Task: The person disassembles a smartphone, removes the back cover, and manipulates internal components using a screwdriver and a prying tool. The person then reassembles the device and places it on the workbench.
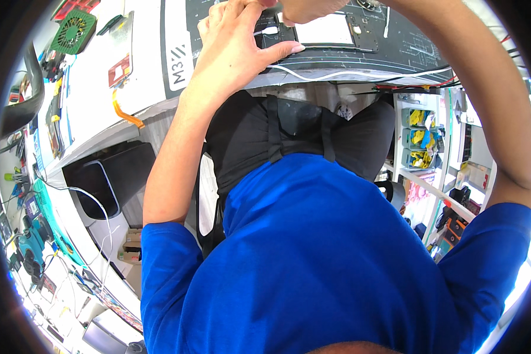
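An opened phone-like device, black with a large white block in it, lies on a dark work mat. Over its left end is my left hand. The thumb stretches to the device's near edge, while the other fingers bend close together toward the picture's top edge, their tips hidden. A white cable plug sits by the left end of the device. Above the white block, my right hand is curled and partly cut off. What either hand's fingers hold cannot be seen.
A white cable runs along the bench's front edge. At left lie a green fan, a clear flat panel and an orange flex cable over the edge. Shelves with small bins stand at right.
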### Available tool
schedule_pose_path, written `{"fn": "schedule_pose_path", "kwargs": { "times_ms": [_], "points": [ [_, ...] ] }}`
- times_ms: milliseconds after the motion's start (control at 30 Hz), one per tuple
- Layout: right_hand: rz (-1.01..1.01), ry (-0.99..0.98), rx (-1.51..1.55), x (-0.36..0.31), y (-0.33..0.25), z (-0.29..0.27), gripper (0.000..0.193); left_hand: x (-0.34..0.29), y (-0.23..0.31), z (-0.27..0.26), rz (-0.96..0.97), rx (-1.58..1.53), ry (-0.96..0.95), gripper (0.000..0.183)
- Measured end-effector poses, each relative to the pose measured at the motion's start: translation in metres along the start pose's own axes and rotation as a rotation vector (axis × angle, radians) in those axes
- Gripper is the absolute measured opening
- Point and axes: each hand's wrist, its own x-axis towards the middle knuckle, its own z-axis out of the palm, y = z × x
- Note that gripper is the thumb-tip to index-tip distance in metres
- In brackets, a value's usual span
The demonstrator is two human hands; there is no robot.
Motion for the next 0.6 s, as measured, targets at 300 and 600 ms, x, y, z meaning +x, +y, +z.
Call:
{"fn": "schedule_pose_path", "kwargs": {
  "times_ms": [300, 600],
  "points": [
    [-0.047, -0.025, -0.002, 0.006, 0.006, 0.003, 0.028, 0.0, 0.0, 0.0, 0.013, -0.008, 0.02, 0.07],
    [0.056, -0.004, 0.01, 0.001, 0.001, 0.006, 0.028, 0.001, 0.0, 0.0, -0.013, -0.022, -0.013, 0.072]
  ]
}}
